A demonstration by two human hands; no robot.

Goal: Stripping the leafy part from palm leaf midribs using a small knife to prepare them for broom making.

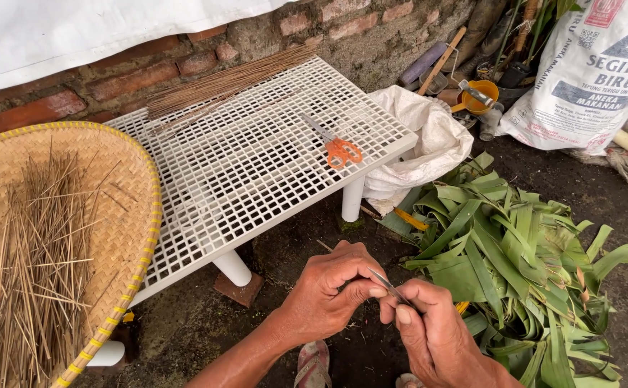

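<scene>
Sticks (30, 266) already filled much of our woven tray (136, 215), with a bundle (220, 85) on the white rack (256, 172). Our left hand (328, 291) and right hand (432, 330) pinched a thin blade (389, 286) between fingertips; many green leaves (522, 266) lay untouched beside us.

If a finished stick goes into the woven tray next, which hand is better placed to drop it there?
Probably the left hand: it is on the woven tray's side, while the right hand grips the thin blade nearer the green leaves.
</scene>
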